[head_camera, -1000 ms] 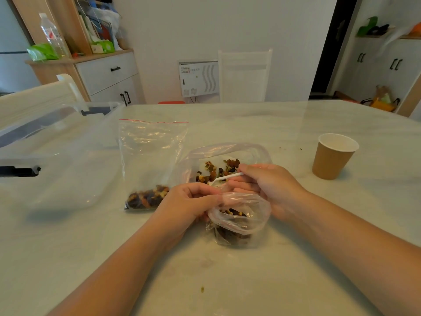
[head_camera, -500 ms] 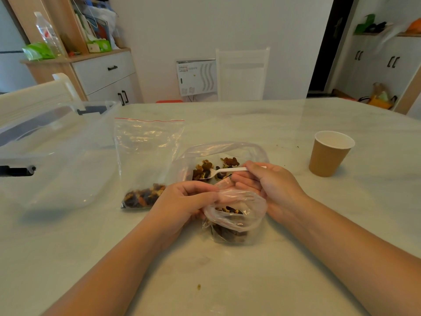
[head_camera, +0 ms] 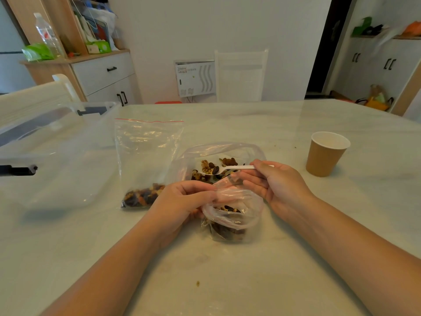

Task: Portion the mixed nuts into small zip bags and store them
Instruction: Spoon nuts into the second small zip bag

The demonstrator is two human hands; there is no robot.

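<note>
- The small clear zip bag [head_camera: 232, 215], part-filled with nuts, stands near the table's front; limp film, best pinched at the rim, as the left hand [head_camera: 182, 201] does.
- The right hand [head_camera: 275, 185] grips a light white plastic spoon [head_camera: 227, 168], loaded over the larger clear bag of mixed nuts [head_camera: 218, 156].

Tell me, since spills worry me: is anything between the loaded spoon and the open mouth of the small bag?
Nothing visible. The spoon, held by the right hand, carries nuts above the big bag. The small bag sits just nearer, its mouth held open by the left hand; only that hand's fingers border the rim.
</note>
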